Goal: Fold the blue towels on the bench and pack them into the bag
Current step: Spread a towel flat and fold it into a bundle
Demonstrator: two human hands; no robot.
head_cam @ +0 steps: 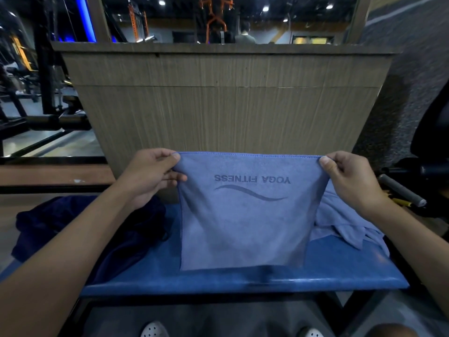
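Note:
A light blue towel (245, 222) with upside-down "YOGA FITNESS" lettering hangs stretched above the blue padded bench (243, 278). My left hand (150, 176) pinches its top left corner and my right hand (349, 178) pinches its top right corner. The towel's lower edge reaches the bench surface. A second light blue towel (345, 224) lies crumpled on the bench at the right, partly behind the held one. A dark navy bag (80, 229) slumps on the bench's left end, under my left forearm.
A wood-panelled counter (226, 103) rises right behind the bench. Gym machines and a bar (53, 121) stand at the left; a grey-handled bar (401, 190) and dark equipment sit at the right. My shoes (153, 329) show below the bench's front edge.

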